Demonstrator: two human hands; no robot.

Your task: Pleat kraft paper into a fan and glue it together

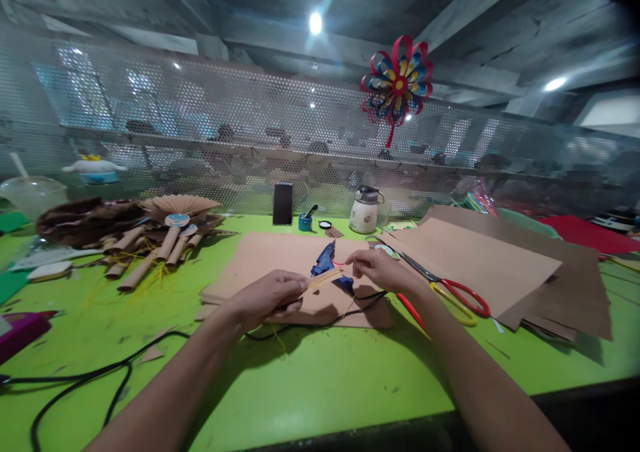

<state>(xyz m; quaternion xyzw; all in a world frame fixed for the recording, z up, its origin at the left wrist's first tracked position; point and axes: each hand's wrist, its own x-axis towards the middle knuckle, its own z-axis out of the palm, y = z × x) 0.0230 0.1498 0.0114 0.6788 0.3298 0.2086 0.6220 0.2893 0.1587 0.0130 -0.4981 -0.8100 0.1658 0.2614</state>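
Both my hands hold a thin tan paper stick level above a brown cardboard sheet on the green table. My left hand is closed round its left end. My right hand pinches its right end, where a bit of red and yellow thread shows. A blue glue gun stands just behind the stick, and its black cord trails off to the left front.
Red and yellow scissors lie right of my right hand on brown card sheets. Rolled paper sticks and fans are piled at the left. A jar, a black box and a small blue pot stand along the mesh fence, where a pinwheel hangs.
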